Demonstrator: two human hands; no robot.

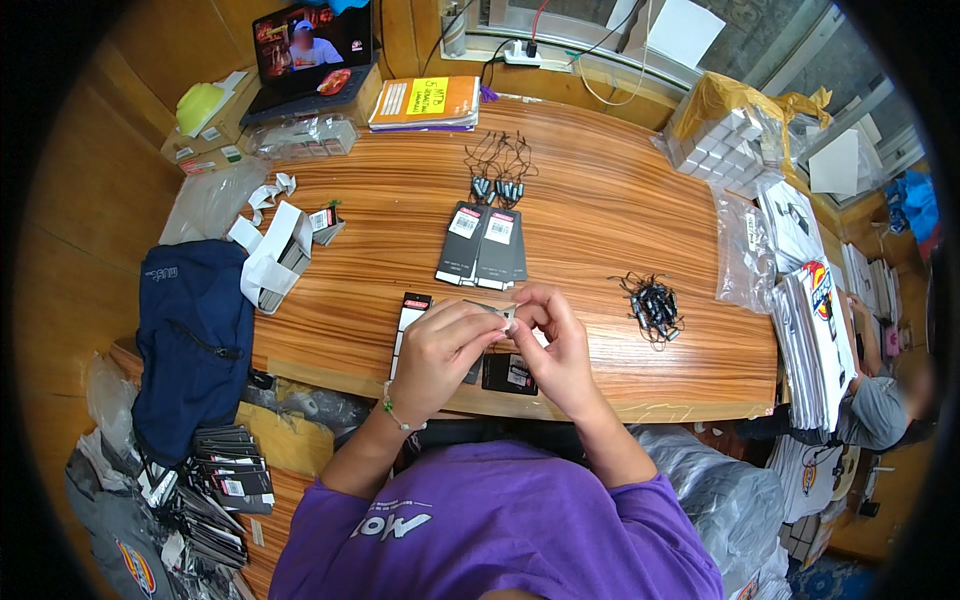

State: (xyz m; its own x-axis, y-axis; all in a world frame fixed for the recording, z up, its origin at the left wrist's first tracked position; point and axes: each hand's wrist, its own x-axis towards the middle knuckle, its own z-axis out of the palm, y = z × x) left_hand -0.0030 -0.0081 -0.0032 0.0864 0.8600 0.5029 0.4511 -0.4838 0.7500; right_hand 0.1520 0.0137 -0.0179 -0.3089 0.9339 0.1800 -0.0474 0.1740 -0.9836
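Observation:
Close to the table's front edge, my left hand (pixel 440 345) and my right hand (pixel 555 345) meet with fingertips pinched together. A small whitish piece (pixel 510 324) shows between them; the fingers hide most of it, so its kind cannot be made out. Below and beside the hands lie a black hang tag (pixel 510 374) and a tag with a white label (pixel 410 318), partly covered by my left hand. Farther off, two fanned stacks of dark hang tags (pixel 482 255) carry white barcode labels. Black looped tag strings (pixel 497 188) with small grey-blue ends lie just beyond them.
A pile of tag strings (pixel 653 310) lies right. A white box of tags (pixel 280 260) and a navy bag (pixel 195 345) are left. At the back are a laptop (pixel 310 60) and orange notebook (pixel 425 102). Packed white boxes (pixel 725 145) and another person (pixel 880 410) are right.

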